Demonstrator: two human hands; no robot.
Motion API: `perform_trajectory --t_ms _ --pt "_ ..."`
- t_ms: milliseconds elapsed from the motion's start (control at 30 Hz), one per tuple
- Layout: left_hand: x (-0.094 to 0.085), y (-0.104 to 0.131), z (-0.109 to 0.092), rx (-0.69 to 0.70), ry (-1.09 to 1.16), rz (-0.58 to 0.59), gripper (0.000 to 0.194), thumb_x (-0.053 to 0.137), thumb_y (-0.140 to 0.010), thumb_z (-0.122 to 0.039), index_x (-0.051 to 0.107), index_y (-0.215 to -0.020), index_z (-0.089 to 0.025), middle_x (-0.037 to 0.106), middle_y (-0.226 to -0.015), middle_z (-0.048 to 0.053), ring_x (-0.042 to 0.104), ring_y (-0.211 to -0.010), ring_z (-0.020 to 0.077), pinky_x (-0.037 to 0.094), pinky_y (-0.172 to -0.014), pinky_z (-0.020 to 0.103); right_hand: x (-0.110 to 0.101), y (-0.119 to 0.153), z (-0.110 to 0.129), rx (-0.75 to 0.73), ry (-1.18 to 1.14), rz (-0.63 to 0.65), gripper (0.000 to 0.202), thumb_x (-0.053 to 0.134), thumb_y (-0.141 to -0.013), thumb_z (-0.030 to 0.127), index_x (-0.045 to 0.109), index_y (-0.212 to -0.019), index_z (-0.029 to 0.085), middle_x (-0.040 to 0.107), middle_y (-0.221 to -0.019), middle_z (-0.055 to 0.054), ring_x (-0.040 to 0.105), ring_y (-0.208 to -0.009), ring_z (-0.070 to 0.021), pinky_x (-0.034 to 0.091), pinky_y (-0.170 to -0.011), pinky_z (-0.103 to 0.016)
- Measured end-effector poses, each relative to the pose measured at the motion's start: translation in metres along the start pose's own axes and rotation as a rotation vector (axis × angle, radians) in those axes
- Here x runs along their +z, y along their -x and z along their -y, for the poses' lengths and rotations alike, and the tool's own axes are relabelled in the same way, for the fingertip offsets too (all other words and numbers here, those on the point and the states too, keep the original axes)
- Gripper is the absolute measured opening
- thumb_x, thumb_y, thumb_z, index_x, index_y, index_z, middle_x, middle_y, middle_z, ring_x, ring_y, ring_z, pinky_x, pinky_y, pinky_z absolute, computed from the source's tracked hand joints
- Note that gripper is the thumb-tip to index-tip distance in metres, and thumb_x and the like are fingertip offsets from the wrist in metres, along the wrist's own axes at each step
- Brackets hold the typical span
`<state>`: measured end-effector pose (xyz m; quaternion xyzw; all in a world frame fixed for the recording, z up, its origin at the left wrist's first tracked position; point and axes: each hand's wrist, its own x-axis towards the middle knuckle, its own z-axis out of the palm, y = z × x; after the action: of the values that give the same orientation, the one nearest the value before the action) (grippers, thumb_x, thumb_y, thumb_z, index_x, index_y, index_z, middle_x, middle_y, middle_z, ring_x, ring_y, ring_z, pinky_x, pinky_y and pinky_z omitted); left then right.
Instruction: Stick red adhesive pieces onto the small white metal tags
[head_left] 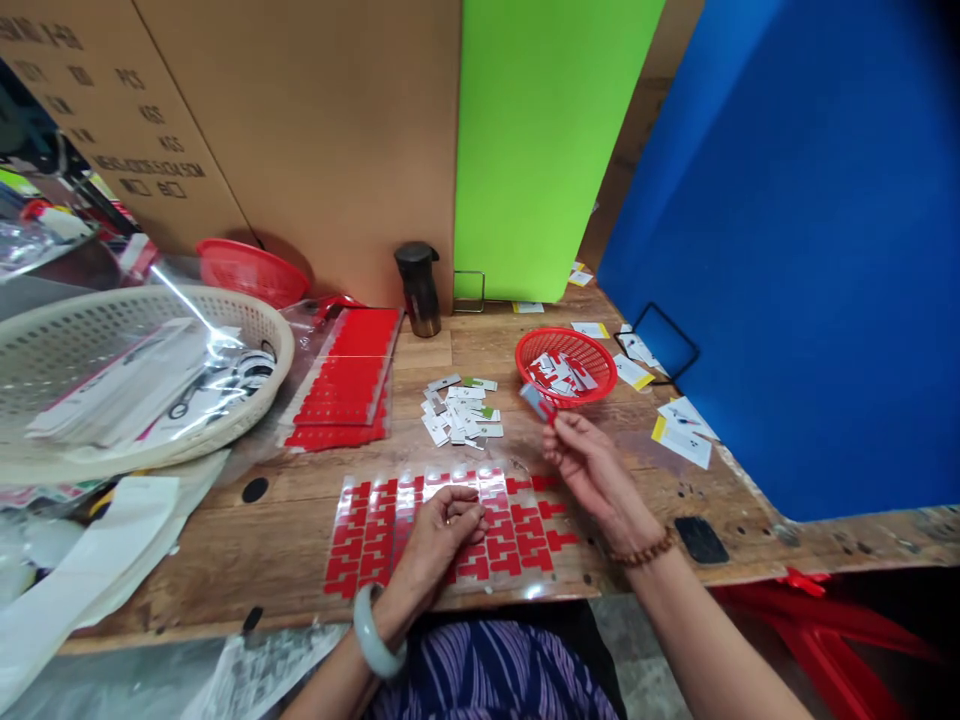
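My right hand [589, 465] pinches a small grey-white card with a red tab [536, 402] at its near end, at the front rim of a red plastic basket [611, 385]. Inside the basket lie many small white cards with red tabs [561, 372]. Over a clear sheet of red T-shaped stickers [517, 540] is my left hand [446, 535], its fingers curled and thumb against them; whatever may be between the fingertips is hidden. A loose pile of small white and grey cards [463, 410], some with green parts, lies behind the sheet.
At left stand a large cream basket [281, 350] of printed cards and a stack of red sticker sheets [352, 370]. A dark bottle [420, 290] stands at the back. Green [540, 150] and blue [810, 280] boards border the table, with yellow-edged cards [682, 440] at right.
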<state>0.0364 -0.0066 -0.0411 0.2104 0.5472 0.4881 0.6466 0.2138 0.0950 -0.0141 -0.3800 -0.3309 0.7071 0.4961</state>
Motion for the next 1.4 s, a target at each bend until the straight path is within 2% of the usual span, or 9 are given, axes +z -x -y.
perform_trajectory --t_ms 100,200,267,400,533,767,967,1233,1400 --pt "0.004 -0.004 0.005 -0.005 0.02 0.019 0.04 0.079 -0.06 -0.028 0.057 -0.09 -0.011 0.065 -0.072 0.002 0.065 -0.065 0.0117 0.051 -0.069 0.025 0.009 -0.021 0.0 -0.113 0.098 -0.015 0.026 0.068 -0.073 0.039 0.058 -0.087 0.02 0.068 -0.081 -0.002 0.062 -0.062 -0.0105 0.051 -0.058 -0.022" --pt "0.014 -0.005 0.009 0.0 0.045 0.015 0.042 0.08 -0.059 -0.028 0.058 -0.091 -0.012 0.064 -0.075 0.003 0.065 -0.068 0.0124 0.05 -0.07 0.026 0.019 -0.04 -0.016 -0.216 0.713 0.074 0.021 0.052 -0.083 0.039 0.056 -0.09 0.019 0.065 -0.077 -0.002 0.06 -0.059 -0.0128 0.049 -0.055 -0.025" --pt "0.019 -0.006 0.011 0.0 0.065 0.014 0.044 0.08 -0.059 -0.029 0.057 -0.093 -0.012 0.064 -0.078 0.003 0.065 -0.07 0.0128 0.05 -0.072 0.026 0.023 -0.052 -0.027 -0.272 0.927 0.096 0.013 0.053 -0.081 0.03 0.058 -0.084 0.018 0.061 -0.072 -0.002 0.058 -0.064 -0.0151 0.048 -0.061 -0.028" --pt "0.022 -0.008 0.014 0.0 0.083 0.006 0.047 0.081 -0.058 -0.031 0.057 -0.094 -0.011 0.065 -0.079 0.005 0.066 -0.071 0.0142 0.05 -0.072 0.027 0.03 -0.07 -0.041 -0.371 1.104 0.099 0.01 0.057 -0.072 0.014 0.06 -0.081 0.017 0.055 -0.083 -0.005 0.052 -0.084 -0.0186 0.041 -0.08 -0.031" --pt "0.02 -0.009 0.013 -0.01 0.106 0.013 0.049 0.082 -0.056 -0.031 0.058 -0.094 -0.011 0.065 -0.083 0.006 0.066 -0.071 0.015 0.05 -0.072 0.027 0.033 -0.079 -0.047 -0.392 1.212 0.101 0.011 0.057 -0.07 0.011 0.059 -0.08 0.015 0.051 -0.082 -0.005 0.048 -0.078 -0.0182 0.038 -0.076 -0.031" --pt "0.021 -0.007 0.009 -0.025 0.088 0.005 0.047 0.082 -0.059 -0.028 0.057 -0.094 -0.011 0.067 -0.089 0.011 0.067 -0.073 0.0153 0.052 -0.072 0.027 0.03 -0.08 -0.044 -0.402 1.204 0.068 0.006 0.053 -0.069 0.011 0.054 -0.072 0.017 0.051 -0.073 -0.001 0.047 -0.072 -0.0155 0.036 -0.07 -0.027" --pt "0.02 -0.006 0.005 -0.061 0.104 0.014 0.035 0.077 -0.067 -0.019 0.056 -0.094 -0.011 0.068 -0.083 0.009 0.068 -0.071 0.0141 0.054 -0.071 0.025 0.016 -0.058 -0.022 -0.299 1.04 0.004 0.005 0.052 -0.072 0.024 0.051 -0.07 0.019 0.053 -0.062 0.002 0.049 -0.059 -0.0137 0.038 -0.057 -0.025" --pt "0.026 -0.001 -0.016 -0.074 0.159 0.04 0.028 0.068 -0.077 -0.017 0.054 -0.1 -0.012 0.069 -0.077 0.006 0.068 -0.062 0.0121 0.056 -0.063 0.022 -0.003 0.01 -0.014 0.082 0.64 0.256 0.021 0.062 -0.074 0.037 0.054 -0.078 0.018 0.055 -0.057 0.004 0.049 -0.047 -0.0092 0.039 -0.046 -0.021" --pt "0.029 0.002 -0.018 -0.117 0.087 0.059 0.022 0.075 -0.069 -0.017 0.058 -0.082 -0.009 0.067 -0.062 0.005 0.065 -0.05 0.0112 0.054 -0.051 0.017 -0.006 0.041 -0.021 0.064 0.634 0.305 0.02 0.065 -0.077 0.035 0.06 -0.086 0.019 0.055 -0.065 0.004 0.05 -0.056 -0.0101 0.039 -0.053 -0.022"
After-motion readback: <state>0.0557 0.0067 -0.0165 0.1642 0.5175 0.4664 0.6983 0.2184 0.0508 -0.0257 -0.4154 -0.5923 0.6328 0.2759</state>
